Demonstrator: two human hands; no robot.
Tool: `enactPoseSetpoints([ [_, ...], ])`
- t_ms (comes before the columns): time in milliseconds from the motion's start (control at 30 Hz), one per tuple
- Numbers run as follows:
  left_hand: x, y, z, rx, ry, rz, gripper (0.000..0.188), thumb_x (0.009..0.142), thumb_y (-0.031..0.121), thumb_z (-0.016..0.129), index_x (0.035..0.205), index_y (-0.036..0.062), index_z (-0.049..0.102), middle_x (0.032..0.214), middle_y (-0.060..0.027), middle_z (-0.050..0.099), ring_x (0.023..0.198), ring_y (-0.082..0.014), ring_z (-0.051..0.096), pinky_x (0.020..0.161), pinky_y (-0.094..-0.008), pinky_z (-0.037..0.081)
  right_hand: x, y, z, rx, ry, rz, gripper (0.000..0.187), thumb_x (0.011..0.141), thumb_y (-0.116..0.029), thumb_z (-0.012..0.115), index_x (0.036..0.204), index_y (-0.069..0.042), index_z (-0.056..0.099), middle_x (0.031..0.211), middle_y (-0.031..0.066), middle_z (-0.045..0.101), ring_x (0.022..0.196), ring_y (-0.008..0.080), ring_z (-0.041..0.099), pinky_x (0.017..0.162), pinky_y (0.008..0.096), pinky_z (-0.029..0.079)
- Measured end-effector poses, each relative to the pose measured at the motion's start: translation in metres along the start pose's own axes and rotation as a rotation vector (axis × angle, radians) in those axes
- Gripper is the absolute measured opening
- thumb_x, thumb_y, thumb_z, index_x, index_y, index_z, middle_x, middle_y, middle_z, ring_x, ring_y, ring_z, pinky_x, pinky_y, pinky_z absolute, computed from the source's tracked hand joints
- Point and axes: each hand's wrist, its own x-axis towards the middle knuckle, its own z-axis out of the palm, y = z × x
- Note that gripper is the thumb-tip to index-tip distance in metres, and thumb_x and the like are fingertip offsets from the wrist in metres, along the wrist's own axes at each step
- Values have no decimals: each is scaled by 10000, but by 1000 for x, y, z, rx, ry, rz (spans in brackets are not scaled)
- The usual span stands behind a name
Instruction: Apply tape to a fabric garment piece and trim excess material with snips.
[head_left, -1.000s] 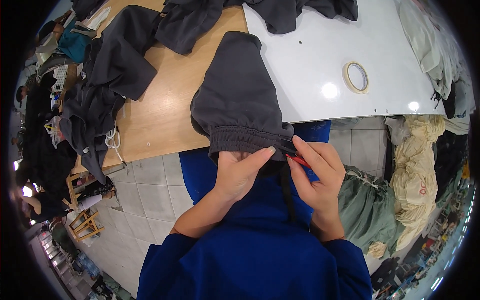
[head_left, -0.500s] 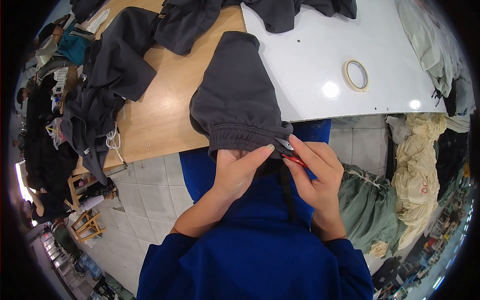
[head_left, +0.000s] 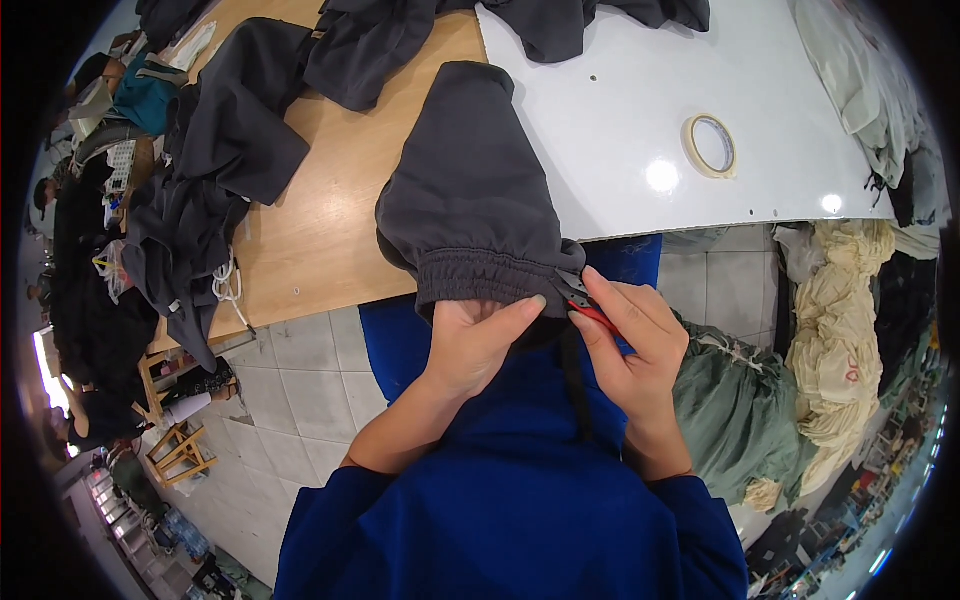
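Note:
A dark grey garment [head_left: 480, 170] lies from the table's edge toward me, its gathered elastic band [head_left: 485, 272] at the near end. My left hand [head_left: 480, 335] is closed on that band, fingers inside the opening and thumb on the outer cloth. Small thread snips [head_left: 592, 308] with red handles and grey blades are in my right hand [head_left: 635, 335], pinched between thumb and fingers. The blades point up and left at the right end of the band, against or very close to the cloth.
A wooden table [head_left: 320, 220] adjoins a white board [head_left: 640, 110] bearing a tape roll [head_left: 709, 146]. More dark grey garments [head_left: 240, 110] lie at the left and far edge. Green [head_left: 740, 420] and cream cloth bundles [head_left: 835, 340] stand at right. A wooden stool [head_left: 182, 453] is lower left.
The snips have turned slightly in my right hand, with more red handle showing and the blades angled differently beside the band. My left hand and the garment have hardly moved.

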Motion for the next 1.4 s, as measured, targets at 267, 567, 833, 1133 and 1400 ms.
enactPoseSetpoints([
  [267,0,-1,1,-21,-21,-1,556,782,-127,579,1281,-17,362,1202,-126,508,1101,-198,529,975,-334,422,1,2,-3,-47,13,-66,364,625,17,740,979,-53,697,791,63,651,596,163,527,536,253,383],
  [567,0,1,-4,-112,-81,-27,424,854,-33,527,1260,-20,405,1202,-140,531,1114,-218,537,968,-352,433,-2,-1,-5,45,37,35,360,638,25,729,990,-39,689,803,71,642,628,176,543,579,259,427],
  [833,3,5,0,-90,-32,-82,365,961,161,343,1262,-40,392,1188,-175,553,1059,-248,588,884,-367,507,-2,-8,-9,135,-11,171,367,657,18,721,1018,-21,665,805,91,623,610,170,556,546,240,441],
  [1133,2,8,4,-213,-62,-105,369,973,173,342,1266,-43,394,1202,-148,552,1064,-237,579,886,-352,487,1,5,23,-73,-68,-381,385,524,-124,723,908,-103,708,505,-15,398,418,146,402,407,285,288],
  [1400,13,10,-10,-197,-66,-73,405,987,219,296,1315,-10,359,1271,-162,509,1158,-259,522,972,-388,428,-16,-8,23,278,-351,-479,243,637,-275,794,782,-122,672,516,-31,407,432,116,425,411,241,293],
])
